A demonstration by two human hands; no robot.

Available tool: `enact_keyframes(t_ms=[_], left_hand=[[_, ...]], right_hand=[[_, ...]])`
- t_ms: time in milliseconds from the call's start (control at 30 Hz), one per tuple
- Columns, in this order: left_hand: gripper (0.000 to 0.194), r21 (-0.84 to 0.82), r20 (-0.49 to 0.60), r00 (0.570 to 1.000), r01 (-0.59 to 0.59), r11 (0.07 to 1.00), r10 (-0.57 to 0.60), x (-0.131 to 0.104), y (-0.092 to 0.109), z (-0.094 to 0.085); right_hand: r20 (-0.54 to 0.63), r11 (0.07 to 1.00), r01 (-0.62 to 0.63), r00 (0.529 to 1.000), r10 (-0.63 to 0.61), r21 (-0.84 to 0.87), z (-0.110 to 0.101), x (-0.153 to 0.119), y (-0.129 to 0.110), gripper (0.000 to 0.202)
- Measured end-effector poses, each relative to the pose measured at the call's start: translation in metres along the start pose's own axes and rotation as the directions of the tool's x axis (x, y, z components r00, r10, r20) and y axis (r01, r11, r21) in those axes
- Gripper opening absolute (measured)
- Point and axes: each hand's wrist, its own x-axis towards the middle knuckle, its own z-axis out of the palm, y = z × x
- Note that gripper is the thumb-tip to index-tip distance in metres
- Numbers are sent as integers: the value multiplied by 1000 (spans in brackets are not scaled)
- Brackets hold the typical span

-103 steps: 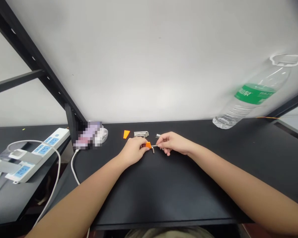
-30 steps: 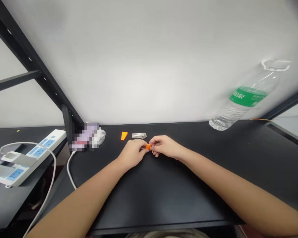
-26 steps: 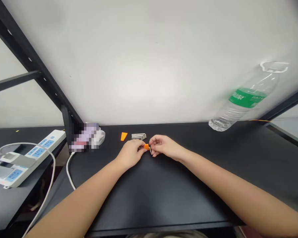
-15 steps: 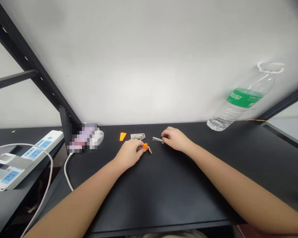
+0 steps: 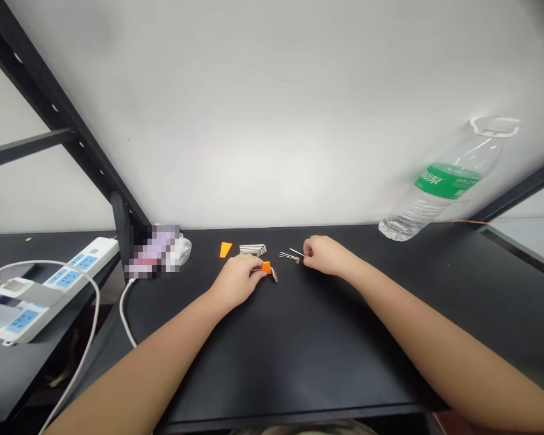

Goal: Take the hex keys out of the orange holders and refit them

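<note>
Toward the counter's point(image 5: 299, 350) back edge, my left hand point(image 5: 238, 278) pinches the orange holder point(image 5: 266, 267) and my right hand point(image 5: 324, 255) pinches a thin metal rod point(image 5: 297, 252); sweeping it carelessly could scatter the loose L-shaped keys point(image 5: 289, 257) just beside.

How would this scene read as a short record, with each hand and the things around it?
Left hand: pinching an orange holder with bent metal keys sticking out
Right hand: holding one thin metal rod
Between the hands: a few thin loose keys lying on the black table
Behind the left hand: a row of bent keys
Left of that row: a second orange piece
Far right: a green-labelled clear bottle
Far left: a white power strip
</note>
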Motion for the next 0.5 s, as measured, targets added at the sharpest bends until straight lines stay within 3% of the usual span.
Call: enact_keyframes(t_ms=[333, 433, 500], left_hand=[[8, -10, -56, 998, 30, 999, -31, 1, -8, 2], [7, 1, -66, 996, 60, 998, -60, 2, -9, 1], [8, -11, -62, 995, 71, 997, -72, 2, -9, 0]], right_hand=[[98, 994, -67, 992, 75, -81, -10, -7, 4, 9], [95, 1000, -8, 995, 10, -23, -14, -12, -1, 9], [81, 992, 100, 991, -106, 73, -15, -17, -11, 7]])
